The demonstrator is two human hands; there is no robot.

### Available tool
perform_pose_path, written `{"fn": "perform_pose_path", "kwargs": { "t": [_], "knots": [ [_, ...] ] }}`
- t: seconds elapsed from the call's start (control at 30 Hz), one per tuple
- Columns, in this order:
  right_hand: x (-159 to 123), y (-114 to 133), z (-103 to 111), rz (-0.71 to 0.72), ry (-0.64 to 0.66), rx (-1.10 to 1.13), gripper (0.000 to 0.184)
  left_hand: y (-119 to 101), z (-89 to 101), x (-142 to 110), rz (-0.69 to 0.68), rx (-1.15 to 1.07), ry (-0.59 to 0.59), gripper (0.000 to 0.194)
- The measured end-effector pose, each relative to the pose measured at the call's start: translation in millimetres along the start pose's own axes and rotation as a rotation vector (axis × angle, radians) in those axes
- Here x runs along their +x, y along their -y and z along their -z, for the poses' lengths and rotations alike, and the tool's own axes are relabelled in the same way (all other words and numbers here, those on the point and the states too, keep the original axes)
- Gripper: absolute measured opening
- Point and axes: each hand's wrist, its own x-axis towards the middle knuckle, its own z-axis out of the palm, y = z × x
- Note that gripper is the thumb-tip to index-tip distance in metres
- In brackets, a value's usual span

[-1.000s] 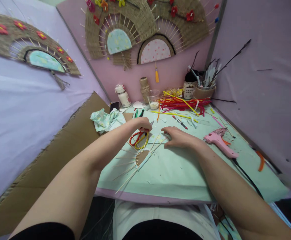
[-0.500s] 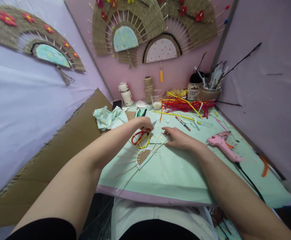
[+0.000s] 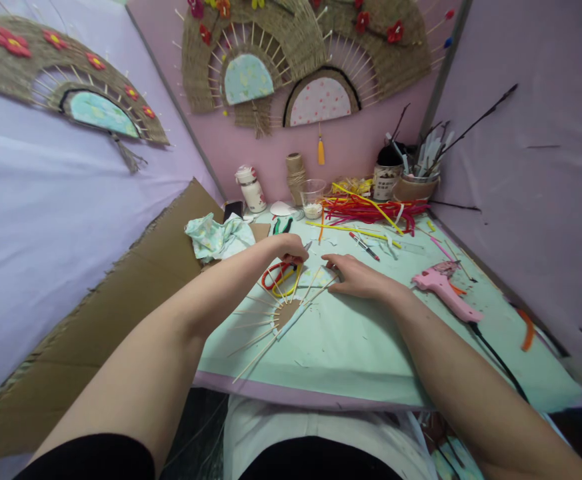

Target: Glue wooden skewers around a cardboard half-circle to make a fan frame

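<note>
My left hand [image 3: 289, 247] is curled shut near the table's middle, gripping a small metal-tipped tool whose point shows at its right; red and yellow scissors [image 3: 281, 275] lie just below it. My right hand [image 3: 353, 275] lies on the table with fingers pressing down on a small pale piece of paper [image 3: 317, 275] by the skewers. Below both hands rests a half-round cardboard fan frame [image 3: 285, 313] with several wooden skewers fanning out to the left and down.
A pink glue gun [image 3: 445, 289] with a black cord lies at the right. Pipe cleaners [image 3: 371, 210], a red pen [image 3: 363, 246], cups of tools [image 3: 411, 180], a twine spool [image 3: 295, 175] and a white bottle [image 3: 251, 189] stand at the back. Crumpled cloth [image 3: 218, 237] and cardboard [image 3: 135, 287] lie left. Woven fans hang on the walls.
Both hands stay in the same place over the skewer frame; only the view has shifted slightly.
</note>
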Motion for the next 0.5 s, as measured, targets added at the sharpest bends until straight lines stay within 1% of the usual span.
{"fn": "perform_pose_path", "kwargs": {
  "t": [0.23, 0.5],
  "knots": [
    [0.4, -4.4, -1.9, 0.022, -0.006, -0.01, 0.078, -4.8, -1.2, -3.1, 0.003, -0.045, 0.039, 0.011],
    [0.2, -1.5, 0.3, 0.018, 0.007, -0.047, 0.076, -4.4, -4.8, 0.8, 0.014, -0.078, 0.053, 0.01]
  ]
}}
